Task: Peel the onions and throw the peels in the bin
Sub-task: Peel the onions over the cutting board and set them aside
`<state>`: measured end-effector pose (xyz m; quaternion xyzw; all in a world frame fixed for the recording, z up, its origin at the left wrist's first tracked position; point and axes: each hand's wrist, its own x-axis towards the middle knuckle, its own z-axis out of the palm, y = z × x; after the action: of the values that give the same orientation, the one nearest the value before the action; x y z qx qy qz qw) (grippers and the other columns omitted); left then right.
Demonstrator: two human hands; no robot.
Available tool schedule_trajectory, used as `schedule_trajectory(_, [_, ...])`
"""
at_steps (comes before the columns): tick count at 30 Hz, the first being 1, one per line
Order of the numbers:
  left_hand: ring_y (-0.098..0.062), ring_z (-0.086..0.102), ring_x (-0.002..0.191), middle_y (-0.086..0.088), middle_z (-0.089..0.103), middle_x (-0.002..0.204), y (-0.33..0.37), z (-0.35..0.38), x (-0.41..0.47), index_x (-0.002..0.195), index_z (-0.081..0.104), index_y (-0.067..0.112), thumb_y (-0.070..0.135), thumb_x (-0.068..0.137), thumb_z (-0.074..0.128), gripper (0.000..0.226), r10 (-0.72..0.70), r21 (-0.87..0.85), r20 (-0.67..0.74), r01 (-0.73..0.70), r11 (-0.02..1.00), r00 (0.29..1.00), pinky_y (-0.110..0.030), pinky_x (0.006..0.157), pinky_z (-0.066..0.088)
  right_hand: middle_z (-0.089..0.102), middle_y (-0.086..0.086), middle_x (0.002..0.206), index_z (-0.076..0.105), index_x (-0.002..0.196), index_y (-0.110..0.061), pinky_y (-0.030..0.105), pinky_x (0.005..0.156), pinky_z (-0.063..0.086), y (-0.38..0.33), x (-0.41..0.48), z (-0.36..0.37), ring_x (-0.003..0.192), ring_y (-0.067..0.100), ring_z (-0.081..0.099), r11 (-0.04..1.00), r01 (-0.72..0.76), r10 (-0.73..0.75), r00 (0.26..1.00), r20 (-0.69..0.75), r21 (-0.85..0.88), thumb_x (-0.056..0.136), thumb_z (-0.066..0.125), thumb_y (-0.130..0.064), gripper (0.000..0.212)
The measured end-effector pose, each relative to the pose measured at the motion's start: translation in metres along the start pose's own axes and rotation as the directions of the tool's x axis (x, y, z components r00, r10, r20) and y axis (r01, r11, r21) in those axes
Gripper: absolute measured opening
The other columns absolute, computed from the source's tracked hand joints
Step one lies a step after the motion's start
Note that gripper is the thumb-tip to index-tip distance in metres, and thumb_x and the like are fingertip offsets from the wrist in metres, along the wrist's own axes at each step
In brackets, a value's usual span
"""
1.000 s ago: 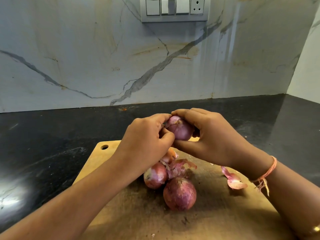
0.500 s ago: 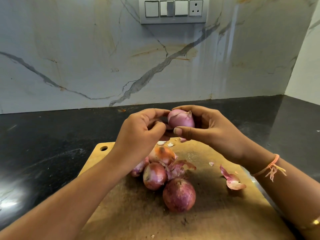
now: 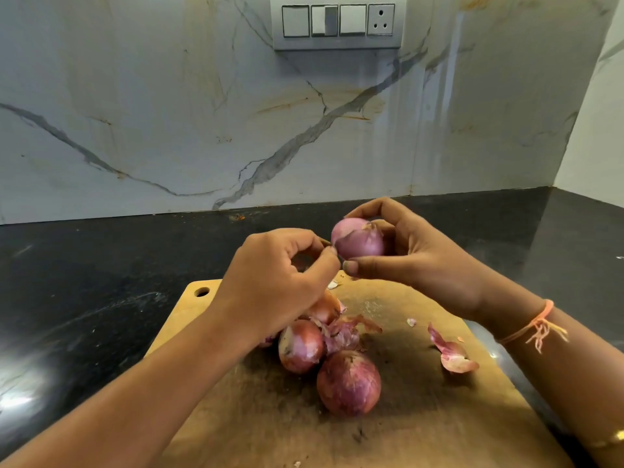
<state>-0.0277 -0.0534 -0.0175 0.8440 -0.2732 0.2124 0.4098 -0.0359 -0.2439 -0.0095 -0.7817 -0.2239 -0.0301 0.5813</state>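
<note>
My right hand grips a small purple onion above the far edge of the wooden cutting board. My left hand is at the onion's left side, thumb and forefinger pinched together at its skin. Below my left hand lie several unpeeled onions: a large one nearest me, a smaller one and an orange-skinned one partly hidden by my hand. Loose peel lies among them. A curled piece of peel lies on the board's right side.
The board lies on a black stone counter against a marble wall with a switch panel. A side wall closes the right corner. Small peel scraps dot the board. No bin is in view.
My right hand has lifted and turned the onion, showing more of it. My left hand's fingers have slid off it to pinch at its left edge.
</note>
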Motion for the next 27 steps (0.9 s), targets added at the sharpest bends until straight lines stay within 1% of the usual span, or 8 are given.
schedule_trajectory(2, [-0.009, 0.062, 0.062, 0.011, 0.069, 0.069, -0.0002, 0.0, 0.0002, 0.077, 0.072, 0.026, 0.045, 0.082, 0.054, 0.026, 0.01, 0.003, -0.03, -0.01, 1.0, 0.999, -0.026, 0.052, 0.049, 0.062, 0.003, 0.111, 0.052, 0.117, -0.021, 0.031, 0.082, 0.057, 0.0, 0.0003, 0.0012, 0.097, 0.018, 0.067, 0.998, 0.002, -0.002, 1.0, 0.009, -0.065, 0.063, 0.077, -0.027, 0.06])
schedule_trajectory(5, [-0.004, 0.065, 0.068, 0.013, 0.069, 0.074, 0.0006, -0.0007, 0.001, 0.081, 0.065, 0.028, 0.051, 0.077, 0.058, 0.025, 0.005, -0.022, -0.063, -0.007, 1.0, 0.998, -0.022, 0.057, 0.054, 0.061, -0.002, 0.112, 0.053, 0.118, -0.022, 0.037, 0.086, 0.057, 0.0026, 0.0015, 0.0025, 0.101, 0.016, 0.065, 0.984, 0.032, -0.029, 0.999, 0.018, -0.178, 0.071, 0.081, -0.014, 0.055])
schedule_trajectory(7, [0.0, 0.067, 0.074, 0.015, 0.069, 0.081, 0.0017, -0.0007, 0.001, 0.09, 0.061, 0.028, 0.045, 0.079, 0.067, 0.022, -0.01, -0.048, -0.033, 0.008, 0.999, 0.999, -0.02, 0.064, 0.057, 0.061, -0.004, 0.113, 0.053, 0.12, -0.021, 0.035, 0.087, 0.056, 0.0038, 0.0016, 0.0046, 0.103, 0.014, 0.063, 0.973, 0.059, -0.052, 0.998, 0.037, -0.224, 0.073, 0.08, -0.011, 0.055])
schedule_trajectory(9, [0.002, 0.068, 0.075, 0.014, 0.07, 0.086, 0.0023, -0.0005, 0.0011, 0.098, 0.062, 0.026, 0.034, 0.079, 0.071, 0.022, -0.015, -0.047, -0.009, 0.015, 0.999, 1.0, -0.023, 0.067, 0.059, 0.062, -0.005, 0.112, 0.053, 0.12, -0.019, 0.032, 0.087, 0.056, 0.004, 0.0014, 0.0067, 0.102, 0.011, 0.062, 0.965, 0.076, -0.068, 0.997, 0.04, -0.251, 0.073, 0.08, -0.01, 0.055])
schedule_trajectory(12, [0.003, 0.068, 0.072, 0.013, 0.071, 0.082, 0.004, -0.0016, 0.0014, 0.095, 0.067, 0.023, 0.027, 0.078, 0.072, 0.018, -0.007, -0.04, -0.011, 0.007, 0.999, 1.0, -0.025, 0.069, 0.059, 0.063, -0.006, 0.109, 0.055, 0.118, -0.017, 0.029, 0.085, 0.055, 0.0049, 0.0019, 0.0074, 0.099, 0.009, 0.062, 0.955, 0.097, -0.092, 0.995, 0.033, -0.28, 0.073, 0.081, -0.01, 0.053])
schedule_trajectory(19, [0.005, 0.067, 0.069, 0.016, 0.072, 0.078, 0.0048, -0.0004, -0.0007, 0.092, 0.069, 0.023, 0.024, 0.079, 0.07, 0.013, 0.046, 0.039, -0.056, -0.044, 0.998, 0.997, -0.024, 0.066, 0.058, 0.063, -0.008, 0.104, 0.056, 0.116, -0.018, 0.018, 0.074, 0.051, 0.0047, 0.0014, 0.0082, 0.093, 0.006, 0.062, 0.953, 0.121, -0.114, 0.993, 0.041, -0.278, 0.073, 0.082, -0.01, 0.051])
schedule_trajectory(22, [0.004, 0.066, 0.067, 0.014, 0.072, 0.075, 0.0054, 0.0019, -0.0015, 0.09, 0.068, 0.022, 0.03, 0.08, 0.066, 0.013, 0.105, 0.122, -0.084, -0.094, 0.988, 0.991, -0.022, 0.061, 0.056, 0.064, -0.008, 0.103, 0.057, 0.114, -0.019, 0.02, 0.075, 0.052, 0.0055, 0.0011, 0.0087, 0.093, 0.008, 0.063, 0.952, 0.13, -0.124, 0.992, 0.039, -0.276, 0.073, 0.082, -0.011, 0.049])
schedule_trajectory(27, [-0.006, 0.062, 0.052, 0.009, 0.065, 0.06, 0.006, 0.0037, -0.0008, 0.083, 0.063, 0.018, 0.04, 0.078, 0.046, 0.029, 0.219, 0.252, -0.105, -0.187, 0.949, 0.97, -0.034, 0.051, 0.054, 0.066, -0.007, 0.104, 0.058, 0.113, -0.019, 0.028, 0.08, 0.056, 0.0064, 0.0016, 0.0091, 0.095, 0.01, 0.065, 0.951, 0.146, -0.145, 0.989, 0.024, -0.271, 0.072, 0.083, -0.011, 0.049])
